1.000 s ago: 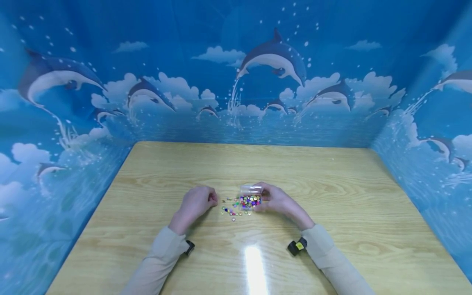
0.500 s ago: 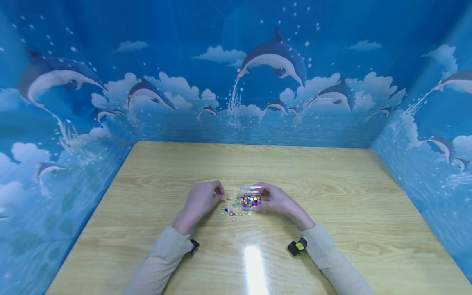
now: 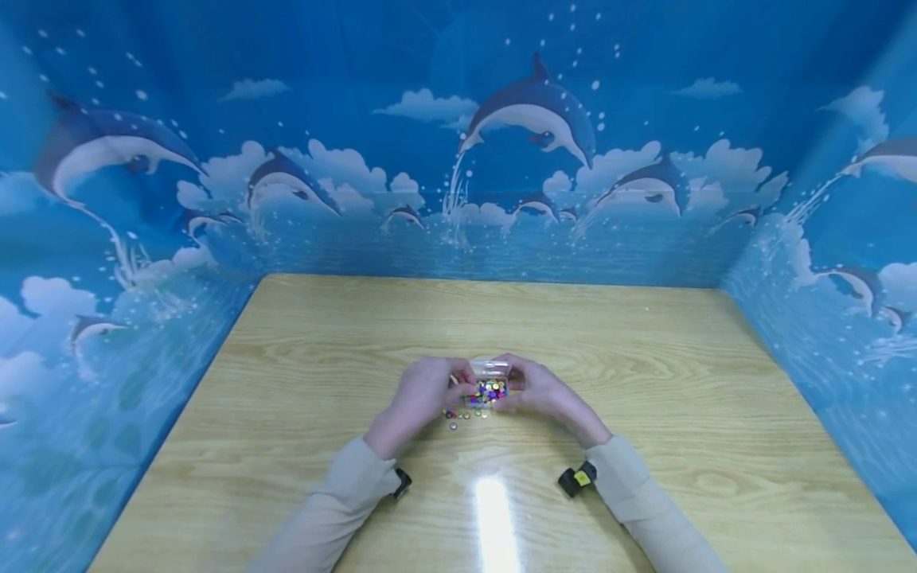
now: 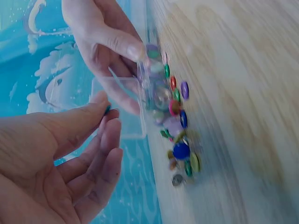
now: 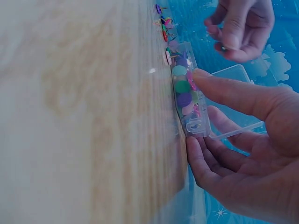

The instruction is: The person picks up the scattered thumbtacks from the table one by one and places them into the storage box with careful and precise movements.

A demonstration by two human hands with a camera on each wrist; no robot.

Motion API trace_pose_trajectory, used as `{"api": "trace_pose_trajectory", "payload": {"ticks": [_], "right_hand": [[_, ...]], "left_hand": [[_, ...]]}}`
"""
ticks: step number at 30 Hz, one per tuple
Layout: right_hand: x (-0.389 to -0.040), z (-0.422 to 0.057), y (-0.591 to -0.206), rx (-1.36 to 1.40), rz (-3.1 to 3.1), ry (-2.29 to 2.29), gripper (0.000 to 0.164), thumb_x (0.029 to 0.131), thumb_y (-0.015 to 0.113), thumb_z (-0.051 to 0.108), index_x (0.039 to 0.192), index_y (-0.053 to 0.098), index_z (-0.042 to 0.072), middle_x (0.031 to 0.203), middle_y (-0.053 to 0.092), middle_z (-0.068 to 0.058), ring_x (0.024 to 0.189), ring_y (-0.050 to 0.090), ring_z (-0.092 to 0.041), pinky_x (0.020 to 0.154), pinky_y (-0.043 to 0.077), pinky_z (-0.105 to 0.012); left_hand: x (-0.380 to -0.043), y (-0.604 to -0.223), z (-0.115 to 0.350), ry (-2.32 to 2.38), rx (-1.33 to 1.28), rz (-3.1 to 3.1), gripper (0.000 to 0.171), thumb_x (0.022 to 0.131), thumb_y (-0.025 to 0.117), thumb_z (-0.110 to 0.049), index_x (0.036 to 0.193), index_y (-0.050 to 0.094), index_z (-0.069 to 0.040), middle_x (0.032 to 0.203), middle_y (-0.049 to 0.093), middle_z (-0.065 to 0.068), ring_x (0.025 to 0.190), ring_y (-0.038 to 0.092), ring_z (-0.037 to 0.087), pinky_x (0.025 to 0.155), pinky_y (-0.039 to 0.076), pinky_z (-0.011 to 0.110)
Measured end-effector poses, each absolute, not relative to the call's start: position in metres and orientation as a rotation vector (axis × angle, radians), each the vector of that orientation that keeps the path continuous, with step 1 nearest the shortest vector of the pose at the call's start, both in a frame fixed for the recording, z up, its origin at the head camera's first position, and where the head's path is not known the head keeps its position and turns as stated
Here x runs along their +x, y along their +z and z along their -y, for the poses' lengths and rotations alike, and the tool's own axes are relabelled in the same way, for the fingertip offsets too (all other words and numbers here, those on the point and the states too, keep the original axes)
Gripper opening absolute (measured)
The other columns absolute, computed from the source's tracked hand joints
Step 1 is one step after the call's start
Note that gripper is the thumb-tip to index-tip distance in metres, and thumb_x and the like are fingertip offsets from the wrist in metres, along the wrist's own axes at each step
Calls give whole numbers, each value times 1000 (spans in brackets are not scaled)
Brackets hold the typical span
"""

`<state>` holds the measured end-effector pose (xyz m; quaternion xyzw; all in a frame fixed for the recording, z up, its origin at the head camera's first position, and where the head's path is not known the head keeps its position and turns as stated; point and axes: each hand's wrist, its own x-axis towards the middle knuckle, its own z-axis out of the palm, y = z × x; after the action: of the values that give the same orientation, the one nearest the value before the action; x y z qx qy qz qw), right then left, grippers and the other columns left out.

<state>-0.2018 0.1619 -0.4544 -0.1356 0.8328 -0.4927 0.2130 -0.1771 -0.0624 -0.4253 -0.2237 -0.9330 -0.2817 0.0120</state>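
A small clear plastic box (image 5: 191,112) stands on the table with its lid (image 5: 238,79) tipped back, full of coloured thumbtacks (image 3: 490,390). My right hand (image 3: 537,390) grips the box by its right side, thumb and fingers around it. Over the left part of the box, my left hand (image 3: 426,390) pinches a small dark green thumbtack (image 4: 108,109) between thumb and forefinger; little of it shows. Loose thumbtacks (image 4: 181,150) in several colours lie on the table beside the box, some of them hidden in the head view by my left hand.
The wood-grain table (image 3: 645,358) spreads around both hands. A blue curtain (image 3: 401,231) with dolphins borders its back and sides. Black wrist cameras sit below both sleeves, the right one (image 3: 577,479) with a yellow mark.
My left hand has moved right, from left of the loose thumbtacks to over the box's left side. The right hand and the box have stayed in place.
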Motion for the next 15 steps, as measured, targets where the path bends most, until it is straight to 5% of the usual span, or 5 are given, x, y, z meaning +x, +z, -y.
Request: {"api": "trace_pose_trajectory", "payload": {"ticks": [15], "right_hand": [[-203, -162, -457, -431, -2286, -1388, 62, 81, 84, 8, 137, 58, 12, 133, 61, -13, 125, 57, -35, 107, 46, -53]], "left_hand": [[-176, -428, 35, -921, -741, 2819, 20, 82, 84, -17, 101, 75, -15, 95, 76, -1, 73, 70, 9, 60, 52, 16]]}}
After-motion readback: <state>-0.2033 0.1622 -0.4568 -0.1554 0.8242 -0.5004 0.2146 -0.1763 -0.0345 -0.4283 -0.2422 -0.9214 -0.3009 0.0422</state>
